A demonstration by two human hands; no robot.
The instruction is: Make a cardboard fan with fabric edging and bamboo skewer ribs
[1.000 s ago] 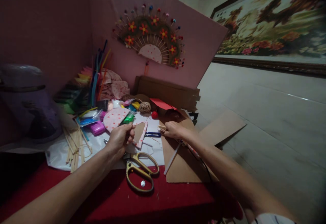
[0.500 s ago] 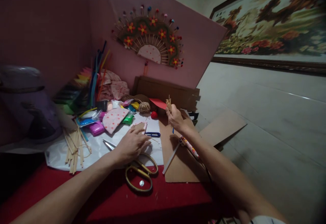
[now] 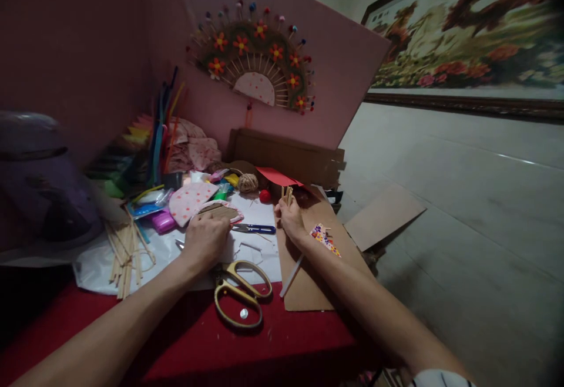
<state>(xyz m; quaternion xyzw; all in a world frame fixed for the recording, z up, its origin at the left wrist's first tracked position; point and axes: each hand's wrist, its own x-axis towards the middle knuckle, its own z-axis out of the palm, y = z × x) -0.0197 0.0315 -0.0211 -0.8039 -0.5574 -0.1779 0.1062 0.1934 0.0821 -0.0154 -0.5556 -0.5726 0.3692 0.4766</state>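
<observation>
The two hands are apart over the table (image 3: 211, 340). The right hand (image 3: 291, 218) is closed around a small bunch of short sticks (image 3: 287, 192), their ends showing upright above the fingers, over the far left part of a cardboard sheet (image 3: 315, 296). The left hand (image 3: 206, 239) is at the near edge of a card piece (image 3: 220, 211) with a pink dotted rim; whether its fingers pinch the piece or only lie on it, I cannot tell. The card piece is just right of a dotted half-disc (image 3: 190, 204) and left of the blue snips (image 3: 259, 229). Near the left hand lie the scissors (image 3: 238, 300), handles toward the near side; long sticks (image 3: 127, 258) lie farther left.

The short sticks look light, dry and stiff, thin enough to snap if bent and likely to slide apart in a loose grip; best held around the middle with the ends level. The card piece should be light too, firm when flat but easily creased; its edge is the place to hold, pressing gently so that the soft-looking rim is not pulled.
</observation>
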